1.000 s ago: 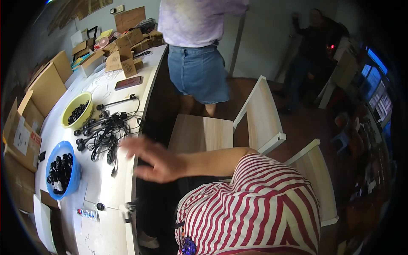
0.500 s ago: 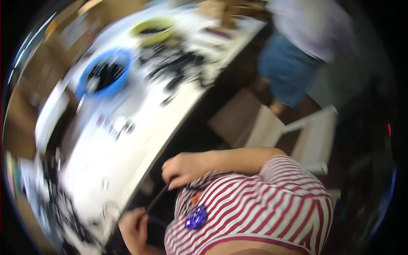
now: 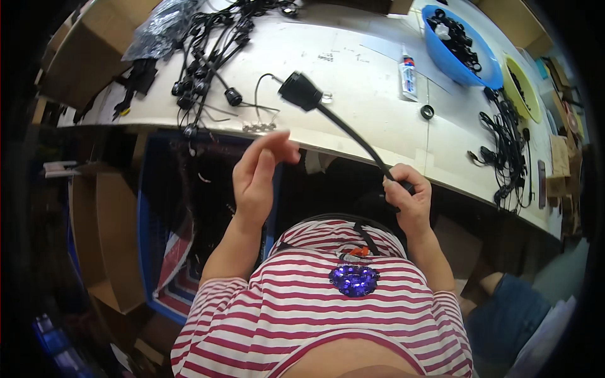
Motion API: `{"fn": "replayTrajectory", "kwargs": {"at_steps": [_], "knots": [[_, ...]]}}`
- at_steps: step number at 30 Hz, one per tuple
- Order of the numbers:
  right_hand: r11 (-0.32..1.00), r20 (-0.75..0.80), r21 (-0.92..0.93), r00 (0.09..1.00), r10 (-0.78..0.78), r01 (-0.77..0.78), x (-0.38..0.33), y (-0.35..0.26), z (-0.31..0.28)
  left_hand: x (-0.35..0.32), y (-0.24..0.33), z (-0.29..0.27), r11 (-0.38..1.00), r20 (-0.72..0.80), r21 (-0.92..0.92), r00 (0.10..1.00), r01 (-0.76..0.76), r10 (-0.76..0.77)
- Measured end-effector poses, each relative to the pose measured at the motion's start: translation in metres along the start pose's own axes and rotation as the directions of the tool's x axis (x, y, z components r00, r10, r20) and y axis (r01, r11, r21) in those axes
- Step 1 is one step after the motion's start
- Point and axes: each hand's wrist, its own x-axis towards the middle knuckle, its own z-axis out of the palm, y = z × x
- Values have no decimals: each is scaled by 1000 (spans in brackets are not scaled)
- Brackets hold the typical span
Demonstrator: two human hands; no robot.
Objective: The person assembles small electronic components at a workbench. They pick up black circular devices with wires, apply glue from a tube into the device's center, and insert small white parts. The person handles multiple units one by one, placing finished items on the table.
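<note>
My right hand (image 3: 411, 196) is closed around a black cable (image 3: 356, 135) in front of the table's near edge. The cable rises in a bend to the left, and a thick black socket-like end (image 3: 300, 92) sticks up over the tabletop. Below and left of that end, my left hand (image 3: 255, 176) is held up with its fingers stretched out and nothing visible in it. A thin dark wire with bare-looking ends (image 3: 258, 104) lies on the table just beyond my left hand, beside a small row of metal pieces (image 3: 259, 127).
Black cables with round sockets (image 3: 205, 79) pile up at left, near a clear plastic bag (image 3: 161, 28). A tube (image 3: 408, 79), a black ring (image 3: 427, 112), a blue basin (image 3: 450, 60) of black parts and a yellow basin (image 3: 532, 104) stand right. A blue crate (image 3: 146, 252) sits below.
The view has swung round to the left and squared up to the table. My left hand has come away from the dark cable; my right hand still holds it, with its thick end raised.
</note>
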Motion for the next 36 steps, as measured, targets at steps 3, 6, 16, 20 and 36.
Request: {"fn": "replayTrajectory", "kwargs": {"at_steps": [3, 6, 16, 20, 36], "knots": [[998, 13, 39, 999, -52, 51, -5, -1, -1, 19, -4, -4, 991, -195, -132, 980, 9, -35], [985, -53, 119, 991, -121, 127, -7, -4, -9, 36, -4, -31, 976, -391, 34, 896, -215, 211], [991, 8, 131, 1000, -23, 22, 6, -2, -11, 20, -22, -57, 118, 154, 973, 936, -200, 318], [989, 60, 133, 997, 56, -64, 23, -19, -6, 28, -23, -74, 26, 203, 976, 953, -214, 224], [156, 535, -553, 493, -686, 818, 229, -109, 131, 101, 69, -142, 888, -299, 446, 917, -111, 265]]}}
